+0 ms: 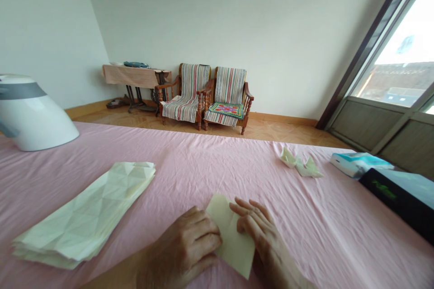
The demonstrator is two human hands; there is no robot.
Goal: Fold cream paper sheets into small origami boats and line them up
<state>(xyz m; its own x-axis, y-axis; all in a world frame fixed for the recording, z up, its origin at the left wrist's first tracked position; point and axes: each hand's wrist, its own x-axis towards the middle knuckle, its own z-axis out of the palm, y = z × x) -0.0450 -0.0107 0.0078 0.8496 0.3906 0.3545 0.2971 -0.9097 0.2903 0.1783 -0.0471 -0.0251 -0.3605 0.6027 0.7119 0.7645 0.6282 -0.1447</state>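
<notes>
A pale yellow folded sheet of paper (231, 232) lies near the table's front edge, between my two hands. The fingers of my left hand (191, 244) curl closed over its left edge; the fingertips and thumb are partly hidden. On the other side my right hand (262, 235) holds the right edge, its index finger bent onto the paper and the other fingers reaching forward. Farther left rests a stack of creased pale paper sheets (90, 214). Two small folded paper pieces (288, 157) stand toward the far right of the table.
A pink cloth (190, 162) covers the table. At the left stands a white jug with a grey band (44, 119). A blue and white tissue pack (359, 162) and a black box (400, 194) lie at the right. Two wooden armchairs (227, 88) stand beyond.
</notes>
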